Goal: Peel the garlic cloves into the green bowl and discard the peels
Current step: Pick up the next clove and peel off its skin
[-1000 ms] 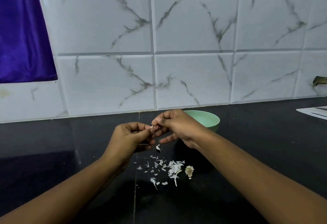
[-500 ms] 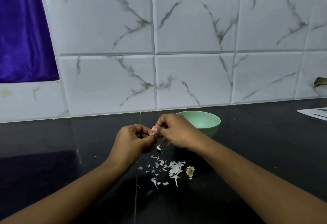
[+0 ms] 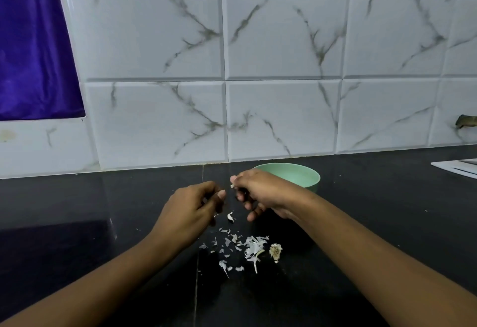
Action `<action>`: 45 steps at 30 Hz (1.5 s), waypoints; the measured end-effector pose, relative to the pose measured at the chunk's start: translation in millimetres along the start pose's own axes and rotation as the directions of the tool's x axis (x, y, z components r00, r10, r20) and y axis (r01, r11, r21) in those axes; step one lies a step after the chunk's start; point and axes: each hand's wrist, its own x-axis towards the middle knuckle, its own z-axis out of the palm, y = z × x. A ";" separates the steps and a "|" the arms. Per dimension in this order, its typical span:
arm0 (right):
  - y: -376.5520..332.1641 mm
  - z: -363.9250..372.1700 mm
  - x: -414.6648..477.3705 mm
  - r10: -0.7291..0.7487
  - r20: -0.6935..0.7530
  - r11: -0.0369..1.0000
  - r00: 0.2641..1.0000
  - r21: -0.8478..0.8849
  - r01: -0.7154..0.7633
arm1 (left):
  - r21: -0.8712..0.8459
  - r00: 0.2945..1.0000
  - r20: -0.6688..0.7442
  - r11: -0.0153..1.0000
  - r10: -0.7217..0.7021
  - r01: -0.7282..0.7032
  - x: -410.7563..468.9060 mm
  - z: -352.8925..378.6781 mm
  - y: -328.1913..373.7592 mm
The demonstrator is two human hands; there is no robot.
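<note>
White and small, a scrap (image 3: 232, 186) shows at the tip of the right hand (image 3: 260, 192), pinched between thumb and forefinger. From my feed I cannot tell whether it is peel or a bit of clove. That hand's lower fingers hang loosely curled below the pinch.

The left hand (image 3: 191, 210) is just beside it, apart by a narrow gap. Its fingers are curled inward and the thumb tip points toward the right hand. I cannot tell whether anything is inside that curl; its back faces my camera.

Both hands hover above the black counter (image 3: 103, 223), around its middle. Below the gap between them lies a single curl of peel (image 3: 230, 217).

Nearer the front edge I see the peels (image 3: 251, 248), a loose scatter of pale flakes and strips. At the scatter's right end sits a dry root end (image 3: 275, 251), tan and frayed.

Behind the right hand, toward the counter's back edge, stands the green bowl (image 3: 307, 175). The hand covers its left rim, and I cannot tell what is in it.

The back edge of the counter meets a tiled wall (image 3: 284, 42) of white, grey-veined marble pattern. A purple cloth (image 3: 31, 42) hangs over the wall at the far left. At the right edge of the counter a white flat thing (image 3: 459, 168) pokes into view.
</note>
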 end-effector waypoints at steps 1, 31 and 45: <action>-0.2 -3.0 0.8 0.003 -0.012 1.000 1.000 -0.014 -0.004 | 0.033 1.000 0.023 0.999 -0.009 0.009 0.1 -0.9 0.8; 7.4 -24.6 6.8 -0.098 0.154 0.966 0.983 0.251 0.057 | -0.112 0.999 0.039 0.993 -0.036 0.041 3.3 -4.8 -11.3; 14.8 -12.4 10.3 -0.044 0.124 0.982 0.991 0.187 0.020 | -0.086 0.993 0.107 0.995 -0.045 0.055 3.7 -4.5 -10.3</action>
